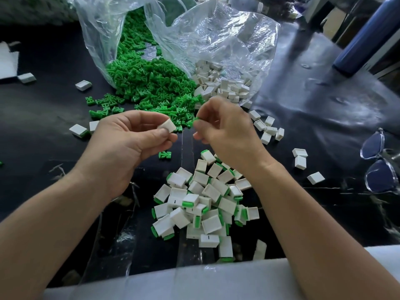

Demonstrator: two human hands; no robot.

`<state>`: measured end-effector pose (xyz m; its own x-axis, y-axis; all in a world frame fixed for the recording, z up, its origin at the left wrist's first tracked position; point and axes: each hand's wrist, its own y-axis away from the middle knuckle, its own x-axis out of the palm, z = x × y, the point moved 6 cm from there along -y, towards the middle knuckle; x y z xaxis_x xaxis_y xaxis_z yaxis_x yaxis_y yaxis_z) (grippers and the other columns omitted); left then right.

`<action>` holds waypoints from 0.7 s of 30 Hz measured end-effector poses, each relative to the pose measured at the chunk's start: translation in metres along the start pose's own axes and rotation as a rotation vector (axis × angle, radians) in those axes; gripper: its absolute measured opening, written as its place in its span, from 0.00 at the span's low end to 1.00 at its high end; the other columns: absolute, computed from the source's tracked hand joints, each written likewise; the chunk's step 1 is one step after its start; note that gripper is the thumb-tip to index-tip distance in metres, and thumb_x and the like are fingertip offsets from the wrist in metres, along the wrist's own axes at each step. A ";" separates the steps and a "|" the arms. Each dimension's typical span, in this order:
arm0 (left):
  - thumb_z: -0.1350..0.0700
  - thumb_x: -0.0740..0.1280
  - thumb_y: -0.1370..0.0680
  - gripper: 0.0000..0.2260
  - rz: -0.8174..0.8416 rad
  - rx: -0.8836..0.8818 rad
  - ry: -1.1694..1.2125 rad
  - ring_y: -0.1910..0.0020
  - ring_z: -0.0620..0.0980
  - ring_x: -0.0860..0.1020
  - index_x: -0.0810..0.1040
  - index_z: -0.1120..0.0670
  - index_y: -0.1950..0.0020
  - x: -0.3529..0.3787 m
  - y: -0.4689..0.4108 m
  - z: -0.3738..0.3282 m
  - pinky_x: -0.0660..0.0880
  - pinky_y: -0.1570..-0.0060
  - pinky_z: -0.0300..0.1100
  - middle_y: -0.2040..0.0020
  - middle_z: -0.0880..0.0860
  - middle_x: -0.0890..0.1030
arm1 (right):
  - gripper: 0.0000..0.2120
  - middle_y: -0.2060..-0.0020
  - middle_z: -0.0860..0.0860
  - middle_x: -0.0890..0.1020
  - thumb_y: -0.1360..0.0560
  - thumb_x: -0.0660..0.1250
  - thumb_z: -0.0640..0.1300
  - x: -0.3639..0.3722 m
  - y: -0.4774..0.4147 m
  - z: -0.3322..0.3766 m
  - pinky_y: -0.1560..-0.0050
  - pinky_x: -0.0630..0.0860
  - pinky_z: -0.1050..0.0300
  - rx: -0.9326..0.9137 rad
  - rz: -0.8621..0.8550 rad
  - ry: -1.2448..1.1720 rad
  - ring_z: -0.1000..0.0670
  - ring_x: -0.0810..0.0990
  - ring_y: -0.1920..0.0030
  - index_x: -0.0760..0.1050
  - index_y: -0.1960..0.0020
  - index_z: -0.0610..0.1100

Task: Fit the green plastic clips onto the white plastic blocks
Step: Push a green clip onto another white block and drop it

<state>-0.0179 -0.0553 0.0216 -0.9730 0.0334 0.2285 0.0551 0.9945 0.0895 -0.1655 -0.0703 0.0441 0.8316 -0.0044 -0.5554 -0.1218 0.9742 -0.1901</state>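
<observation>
The left hand (129, 137) pinches a white block (168, 125) between thumb and curled fingertips. At 3 o'clock of it, apart, the right hand (225, 131) pinches what appears to be a green clip (196, 119), mostly hidden by the fingertips. Assembled blocks (211, 224) lie at 6 o'clock.

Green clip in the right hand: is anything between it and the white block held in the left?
Nothing visible. The right hand pinches the green clip, the left hand holds the white block, and only open air separates them. A loose clip lies on the table below, out of the path.
</observation>
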 end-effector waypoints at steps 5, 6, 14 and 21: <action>0.62 0.68 0.37 0.08 0.023 -0.004 -0.024 0.66 0.47 0.83 0.78 0.60 0.59 0.001 0.001 0.000 0.78 0.64 0.35 0.66 0.53 0.83 | 0.10 0.65 0.51 0.76 0.26 0.65 0.34 0.004 0.001 0.004 0.53 0.79 0.49 0.002 0.048 -0.203 0.50 0.81 0.63 0.72 0.58 0.49; 0.62 0.69 0.38 0.08 0.025 -0.002 -0.032 0.66 0.48 0.83 0.78 0.60 0.59 0.001 0.002 0.001 0.78 0.64 0.35 0.66 0.53 0.83 | 0.09 0.65 0.51 0.77 0.25 0.65 0.34 0.006 0.002 0.005 0.54 0.80 0.51 -0.006 0.061 -0.214 0.51 0.81 0.64 0.74 0.56 0.47; 0.58 0.70 0.39 0.09 0.031 0.036 -0.108 0.66 0.47 0.82 0.79 0.58 0.60 0.002 0.003 0.000 0.79 0.65 0.36 0.68 0.53 0.83 | 0.08 0.66 0.48 0.82 0.25 0.65 0.36 0.013 0.006 0.007 0.63 0.79 0.62 -0.033 0.111 -0.226 0.52 0.82 0.64 0.76 0.58 0.48; 0.59 0.70 0.37 0.07 0.003 0.117 -0.228 0.69 0.45 0.81 0.79 0.58 0.61 0.005 0.007 -0.006 0.78 0.68 0.34 0.69 0.52 0.83 | 0.09 0.68 0.52 0.80 0.25 0.65 0.36 0.013 0.007 0.005 0.65 0.77 0.65 0.001 0.165 -0.174 0.56 0.81 0.68 0.75 0.61 0.48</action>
<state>-0.0207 -0.0491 0.0288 -0.9990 0.0448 0.0030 0.0447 0.9986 -0.0271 -0.1527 -0.0626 0.0395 0.8810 0.1941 -0.4315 -0.2639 0.9585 -0.1076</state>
